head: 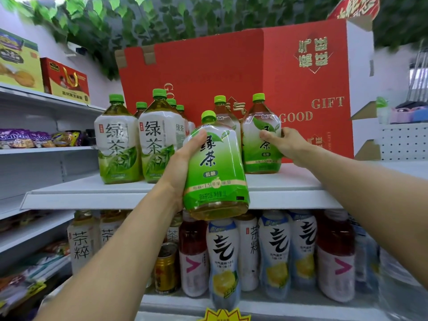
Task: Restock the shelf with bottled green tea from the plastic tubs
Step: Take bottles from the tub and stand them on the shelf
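The held bottle (216, 167) of green tea stands nearly upright in the air, its long axis vertical and leaning slightly, green cap at 12 o'clock, base at 6 o'clock, label facing the camera. It hangs in front of the white top shelf (92, 196), its base lower than the shelf's front lip. The left hand (183, 165) grips it from 9 o'clock, thumb curled over the shoulder of the label, the other fingers hidden behind the bottle.

At 2 o'clock from it, the shelved bottle (261, 137) stands upright on the shelf with its cap up; the right hand (286, 143) holds its side from 3 o'clock, thumb across the label, fingers wrapped round the back and out of sight.

Both bottles are squat, clear plastic with amber tea showing at neck and base, and a white-to-green wrap bearing large dark characters and a leaf.

At 10 o'clock, a group of taller green-tea bottles (139, 140) stands on the same shelf; those in the back row show only caps. One bottle behind the held one is mostly hidden. The red gift boxes (254, 72) stand behind. The lower shelf's drinks (273, 253) are blurred, and the frame edges are smeared.
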Demonstrator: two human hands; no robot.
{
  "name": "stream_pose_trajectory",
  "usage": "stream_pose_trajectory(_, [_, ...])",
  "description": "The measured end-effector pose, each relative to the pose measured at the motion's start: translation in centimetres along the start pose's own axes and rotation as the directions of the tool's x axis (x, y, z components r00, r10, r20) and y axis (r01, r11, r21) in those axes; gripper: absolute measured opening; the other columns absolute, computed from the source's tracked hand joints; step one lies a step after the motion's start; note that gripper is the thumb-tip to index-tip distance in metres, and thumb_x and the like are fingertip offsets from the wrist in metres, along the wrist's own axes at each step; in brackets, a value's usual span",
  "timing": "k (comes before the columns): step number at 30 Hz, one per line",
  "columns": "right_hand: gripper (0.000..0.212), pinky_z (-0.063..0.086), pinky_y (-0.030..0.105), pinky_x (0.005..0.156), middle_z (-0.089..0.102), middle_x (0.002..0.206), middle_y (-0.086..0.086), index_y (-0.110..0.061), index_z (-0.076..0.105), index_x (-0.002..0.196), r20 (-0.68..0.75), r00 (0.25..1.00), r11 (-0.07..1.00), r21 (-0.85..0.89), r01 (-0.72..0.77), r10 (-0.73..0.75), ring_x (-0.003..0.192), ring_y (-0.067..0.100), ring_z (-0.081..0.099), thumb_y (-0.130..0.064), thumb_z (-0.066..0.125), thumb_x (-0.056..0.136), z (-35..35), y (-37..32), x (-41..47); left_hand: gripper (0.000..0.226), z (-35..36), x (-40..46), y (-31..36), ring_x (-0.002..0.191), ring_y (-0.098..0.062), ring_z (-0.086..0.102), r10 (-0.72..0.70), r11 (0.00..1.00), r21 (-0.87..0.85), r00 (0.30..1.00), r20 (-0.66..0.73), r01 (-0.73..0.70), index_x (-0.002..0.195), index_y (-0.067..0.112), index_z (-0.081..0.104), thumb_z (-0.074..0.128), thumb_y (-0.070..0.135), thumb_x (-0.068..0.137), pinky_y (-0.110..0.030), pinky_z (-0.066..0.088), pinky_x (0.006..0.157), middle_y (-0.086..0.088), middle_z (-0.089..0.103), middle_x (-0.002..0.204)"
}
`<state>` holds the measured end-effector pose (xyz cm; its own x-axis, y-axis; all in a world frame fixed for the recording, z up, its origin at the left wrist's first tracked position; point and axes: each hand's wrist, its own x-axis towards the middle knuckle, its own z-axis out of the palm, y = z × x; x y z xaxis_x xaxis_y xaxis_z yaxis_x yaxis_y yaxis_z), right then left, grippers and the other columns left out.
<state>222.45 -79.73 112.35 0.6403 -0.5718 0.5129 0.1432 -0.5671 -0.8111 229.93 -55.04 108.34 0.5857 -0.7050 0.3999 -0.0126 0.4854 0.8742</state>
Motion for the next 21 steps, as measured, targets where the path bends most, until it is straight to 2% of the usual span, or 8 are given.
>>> stream_pose_trajectory(3, [0.068,0.05,0.046,0.098,0.064,0.122,0.019,0.002,0.053,0.125,0.011,0.996,0.992,-0.089,-0.087,0.088,0.108,0.033,0.063,-0.05,0.069,0.084,0.6,-0.2,-0.5,0.047,0.0,0.0,0.0,0.084,-0.032,0.074,0.013,1.0,-0.009,1.0,-0.007,-0.013,0.116,0.011,0.07,0.065,0.043,0.082,-0.048,0.062,0.076,-0.015,0.076,0.102])
stream_pose_trajectory(4, [0.083,0.046,0.049,0.104,0.056,0.135,0.019,0.0,0.042,0.137,-0.04,0.991,0.986,-0.104,-0.133,0.13,0.12,0.034,0.056,-0.055,0.07,0.081,1.0,-0.1,-0.7,0.038,0.1,0.0,0.0,0.081,-0.031,0.075,0.015,1.0,-0.011,1.0,-0.014,-0.016,0.108,0.013,0.072,0.063,0.042,0.086,-0.047,0.062,0.074,-0.014,0.077,0.098])
stream_pose_trajectory(6, [0.083,0.035,0.051,0.113,0.037,0.149,0.016,-0.004,0.023,0.15,-0.234,0.966,0.988,-0.089,-0.129,0.105,0.135,0.034,0.04,-0.048,0.063,0.091,1.9,-0.5,-2.5,0.029,0.3,-0.1,-0.1,0.076,-0.029,0.075,0.023,1.0,0.004,1.0,-0.02,-0.023,0.099,0.015,0.072,0.06,0.04,0.092,-0.044,0.063,0.068,-0.011,0.077,0.09])
stream_pose_trajectory(8, [0.068,0.038,0.049,0.111,0.042,0.142,0.012,-0.007,0.028,0.147,-0.316,0.948,0.999,-0.031,0.022,-0.031,0.13,0.028,0.044,-0.043,0.056,0.096,2.5,-1.3,-5.2,0.026,0.5,-0.2,-0.1,0.07,-0.026,0.075,0.037,0.999,0.033,0.999,-0.036,-0.036,0.095,0.015,0.071,0.059,0.038,0.096,-0.04,0.063,0.061,-0.009,0.077,0.084])
stream_pose_trajectory(11, [0.074,0.053,0.043,0.096,0.058,0.127,0.011,-0.009,0.043,0.138,0.047,0.993,0.983,0.149,0.104,-0.112,0.108,0.022,0.061,-0.062,0.055,0.088,3.6,-3.5,-10.2,0.032,1.1,-0.5,-0.1,0.08,-0.032,0.075,0.067,0.998,0.029,0.994,-0.082,-0.064,0.104,0.011,0.071,0.062,0.04,0.094,-0.048,0.063,0.07,-0.014,0.077,0.095])
stream_pose_trajectory(14, [0.105,0.05,0.045,0.101,0.062,0.132,0.004,-0.016,0.045,0.14,0.304,0.952,0.998,0.066,0.011,-0.031,0.112,0.021,0.064,-0.079,0.072,0.06,4.7,-4.8,-12.5,0.076,2.4,-0.9,-0.9,0.111,-0.048,0.065,0.162,0.987,0.0,0.98,-0.117,-0.163,0.128,0.006,0.063,0.082,0.053,0.072,-0.069,0.049,0.095,-0.025,0.067,0.124])
stream_pose_trajectory(17, [0.057,0.058,0.042,0.091,0.076,0.102,0.003,-0.016,0.062,0.115,0.3,0.952,0.986,0.163,0.019,-0.068,0.092,0.02,0.074,-0.041,0.086,0.069,3.6,-5.4,-12.7,0.074,5.0,-1.6,-1.2,0.106,-0.039,0.07,0.315,0.948,0.054,0.903,-0.292,-0.313,0.126,0.013,0.059,0.084,0.051,0.068,-0.062,0.056,0.089,-0.016,0.069,0.12])
stream_pose_trajectory(21, [0.09,0.061,0.038,0.082,0.074,0.106,0.003,-0.013,0.053,0.128,0.126,0.98,0.962,0.244,0.12,-0.154,0.089,0.017,0.074,-0.039,0.09,0.051,0.5,-5.8,-12.6,0.086,7.1,0.0,-0.3,0.111,-0.028,0.069,0.407,0.906,0.202,0.898,-0.168,-0.373,0.143,0.019,0.046,0.056,0.076,0.079,-0.053,0.057,0.092,-0.01,0.065,0.13])
